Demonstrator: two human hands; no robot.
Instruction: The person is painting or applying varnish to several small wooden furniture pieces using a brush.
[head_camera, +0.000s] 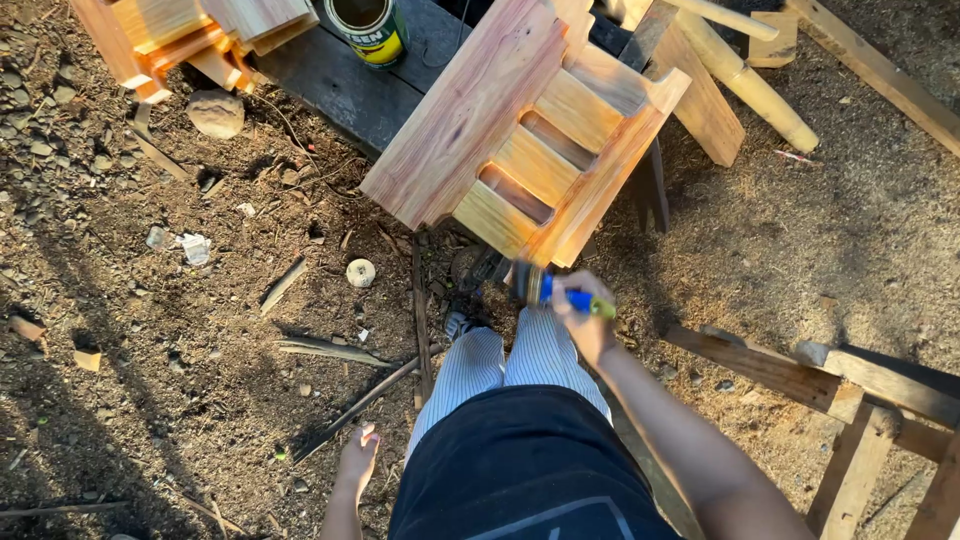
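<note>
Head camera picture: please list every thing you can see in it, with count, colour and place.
Slatted wooden piece: one, reddish-yellow, top centre, on a dark board.
Dark board: one, grey-black, top, under the can.
Can: one, green and yellow, open, top centre.
Wooden pieces: a few, orange-yellow, top left corner.
Stone: one, pale brown, upper left on the soil.
Round poles: two, pale yellow, top right.
Wooden frame: one, brown, lower right.
Paintbrush: one, blue and yellow handle, at the slatted piece's lower edge.
Right hand: grip on the paintbrush.
Left hand: empty, low, over the soil.
</note>
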